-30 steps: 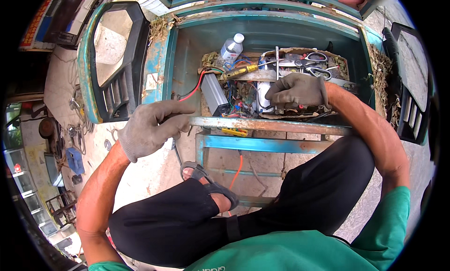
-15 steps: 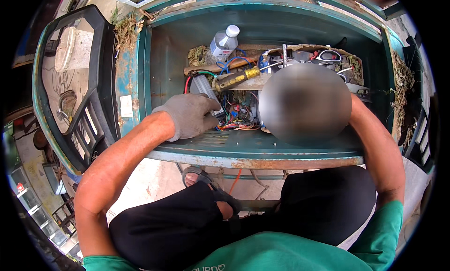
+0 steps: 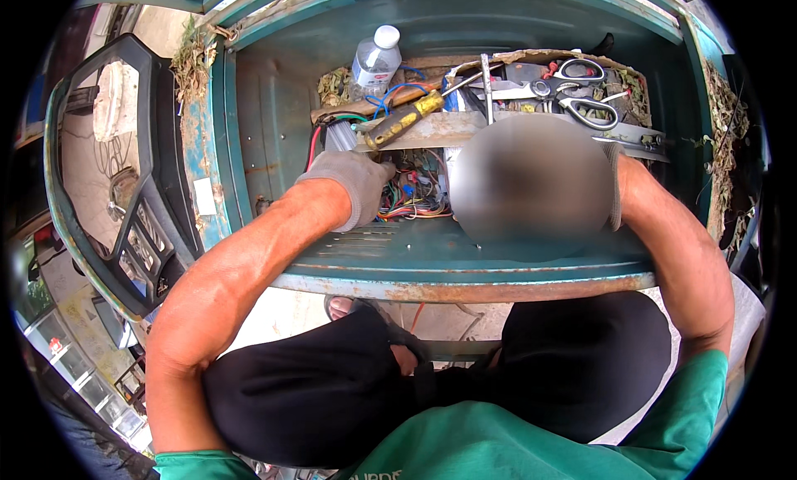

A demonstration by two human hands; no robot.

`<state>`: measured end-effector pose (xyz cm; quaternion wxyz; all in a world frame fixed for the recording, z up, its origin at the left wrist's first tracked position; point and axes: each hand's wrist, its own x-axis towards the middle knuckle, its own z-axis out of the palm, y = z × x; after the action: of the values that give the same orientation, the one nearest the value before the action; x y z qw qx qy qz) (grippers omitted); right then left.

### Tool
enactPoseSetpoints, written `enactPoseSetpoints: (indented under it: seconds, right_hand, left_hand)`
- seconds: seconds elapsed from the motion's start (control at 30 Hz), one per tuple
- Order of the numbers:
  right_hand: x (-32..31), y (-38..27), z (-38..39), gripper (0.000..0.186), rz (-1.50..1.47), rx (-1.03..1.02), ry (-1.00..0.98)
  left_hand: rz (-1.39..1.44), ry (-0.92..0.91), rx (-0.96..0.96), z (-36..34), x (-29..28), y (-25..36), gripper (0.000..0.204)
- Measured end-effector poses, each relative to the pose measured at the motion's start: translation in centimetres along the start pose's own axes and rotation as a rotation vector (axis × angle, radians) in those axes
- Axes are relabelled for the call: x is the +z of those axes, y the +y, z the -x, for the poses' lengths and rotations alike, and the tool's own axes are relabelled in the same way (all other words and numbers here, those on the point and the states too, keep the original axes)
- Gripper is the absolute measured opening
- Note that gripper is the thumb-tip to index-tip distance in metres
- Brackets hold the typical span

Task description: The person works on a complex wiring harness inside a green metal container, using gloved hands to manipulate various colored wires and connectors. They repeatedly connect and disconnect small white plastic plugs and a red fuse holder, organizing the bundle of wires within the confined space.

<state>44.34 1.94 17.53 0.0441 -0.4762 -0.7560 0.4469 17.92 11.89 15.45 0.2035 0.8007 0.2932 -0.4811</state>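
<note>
Teal metal compartment (image 3: 270, 107), with tools, wiring and two gloved hands

Left hand (image 3: 353, 185): sheathed in thin grey knit, fingers bent downward; whether anything was pinched could not be told. A silver ribbed box (image 3: 339, 137) was partly covered by it. Right hand (image 3: 614, 177): largely hidden by a round blur, only the knit cuff being shown; its grip could not be told. Between the hands, a tangle of thin multicoloured wires (image 3: 419, 185) was seen. Just beyond the left hand, a screwdriver (image 3: 407, 119) with a worn yellow-and-black handle was laid across a dusty flat strip (image 3: 452, 131); farther out, a clear plastic bottle (image 3: 375, 65) with a white cap was placed. Beyond the right hand, scissors (image 3: 591, 94) with black looped handles were laid. Nearer than both hands, the painted front edge (image 3: 465, 291) was streaked with rust.
</note>
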Motion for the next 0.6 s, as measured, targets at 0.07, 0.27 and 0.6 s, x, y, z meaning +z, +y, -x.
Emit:
enactPoseSetpoints:
  seconds: [0.07, 0.27, 0.6]
  right_hand:
    - [-0.1, -0.3, 0.0, 0.040, -0.007, 0.022, -0.012]
    - [-0.2, -0.5, 0.0, 0.040, 0.021, 0.012, -0.022]
    - [0.1, -0.6, 0.0, 0.043, 0.003, 0.011, -0.033]
  left_hand:
    - [0.038, -0.013, 0.030, 0.5, 0.5, -0.1, 0.056]
    - [0.093, -0.048, 0.054, 0.4, 1.3, 0.0, 0.056]
    - [0.053, 0.206, 0.458, -2.4, 3.2, 0.7, 0.037]
